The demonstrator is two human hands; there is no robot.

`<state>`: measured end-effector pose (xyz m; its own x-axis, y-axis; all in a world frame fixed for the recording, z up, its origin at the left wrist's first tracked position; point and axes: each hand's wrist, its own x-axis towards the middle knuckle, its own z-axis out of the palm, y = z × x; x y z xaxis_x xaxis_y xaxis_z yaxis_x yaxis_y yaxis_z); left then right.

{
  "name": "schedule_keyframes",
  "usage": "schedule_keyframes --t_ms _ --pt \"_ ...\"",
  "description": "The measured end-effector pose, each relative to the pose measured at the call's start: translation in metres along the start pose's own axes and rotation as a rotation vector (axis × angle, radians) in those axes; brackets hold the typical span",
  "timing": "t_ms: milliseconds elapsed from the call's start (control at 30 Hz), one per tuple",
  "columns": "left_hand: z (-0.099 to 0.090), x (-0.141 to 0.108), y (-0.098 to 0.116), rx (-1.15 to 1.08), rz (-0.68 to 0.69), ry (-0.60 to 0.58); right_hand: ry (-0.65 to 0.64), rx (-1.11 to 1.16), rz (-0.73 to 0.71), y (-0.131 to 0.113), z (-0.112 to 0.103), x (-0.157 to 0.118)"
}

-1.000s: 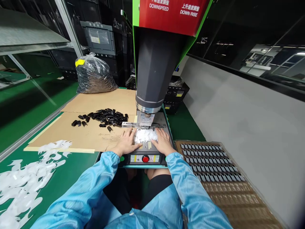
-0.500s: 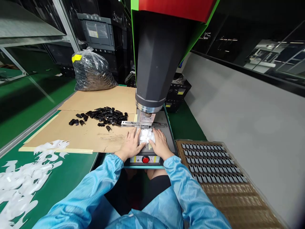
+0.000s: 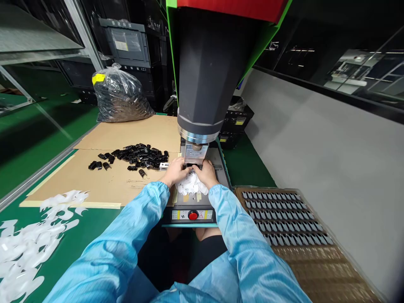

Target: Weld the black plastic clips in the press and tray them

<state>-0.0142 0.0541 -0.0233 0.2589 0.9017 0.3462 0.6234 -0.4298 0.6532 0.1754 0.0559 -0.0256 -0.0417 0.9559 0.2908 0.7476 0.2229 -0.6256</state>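
My left hand (image 3: 176, 171) and my right hand (image 3: 206, 173) meet under the metal head (image 3: 196, 152) of the machine (image 3: 202, 80). Their thumbs point toward each other, and the fingers curl at a fixture below the head. Whatever they grip there is hidden by the fingers and the head. White thin pieces (image 3: 192, 184) lie in a heap on the machine's base plate, just below both hands. A red button (image 3: 193, 215) sits on the front panel.
Black parts (image 3: 142, 155) are piled on cardboard (image 3: 78, 176) at left, with a filled plastic bag (image 3: 121, 94) behind. White scraps (image 3: 28, 248) cover the green table at lower left. A brown tray (image 3: 315, 269) holding rows of grey parts stands at right.
Both hands have moved forward, from beside the white pieces to the fixture under the head. Their fingers have curled inward, and the white pieces now show more fully.
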Motion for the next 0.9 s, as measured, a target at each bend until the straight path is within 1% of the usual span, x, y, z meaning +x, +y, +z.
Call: schedule_keyframes --t_ms 100,167,233,300,333,433,500,567,633,900 --pt "-0.002 -0.004 0.004 -0.132 -0.053 0.041 0.004 0.189 0.064 0.002 -0.004 -0.006" --pt "-0.003 -0.021 0.01 -0.299 -0.141 0.09 0.012 0.377 0.12 0.003 -0.008 -0.021" --pt "-0.001 -0.048 0.02 -0.555 -0.257 0.11 0.03 0.583 0.156 0.002 -0.012 -0.048" --pt "0.002 -0.083 0.035 -0.801 -0.35 0.091 0.04 0.752 0.171 -0.003 -0.014 -0.083" --pt "0.003 -0.101 0.043 -0.887 -0.379 0.078 0.033 0.815 0.173 -0.007 -0.015 -0.102" --pt "0.007 -0.147 0.067 -1.025 -0.412 0.067 0.008 0.935 0.16 -0.026 -0.019 -0.153" --pt "0.008 -0.168 0.08 -1.071 -0.416 0.067 -0.005 0.959 0.14 -0.039 -0.022 -0.177" --pt "0.011 -0.181 0.087 -1.084 -0.422 0.075 -0.002 0.947 0.134 -0.047 -0.023 -0.193" --pt "0.014 -0.189 0.091 -1.081 -0.428 0.087 0.003 0.927 0.136 -0.049 -0.024 -0.202" --pt "0.021 -0.199 0.093 -1.113 -0.432 0.071 0.011 0.879 0.1 -0.042 -0.026 -0.217"
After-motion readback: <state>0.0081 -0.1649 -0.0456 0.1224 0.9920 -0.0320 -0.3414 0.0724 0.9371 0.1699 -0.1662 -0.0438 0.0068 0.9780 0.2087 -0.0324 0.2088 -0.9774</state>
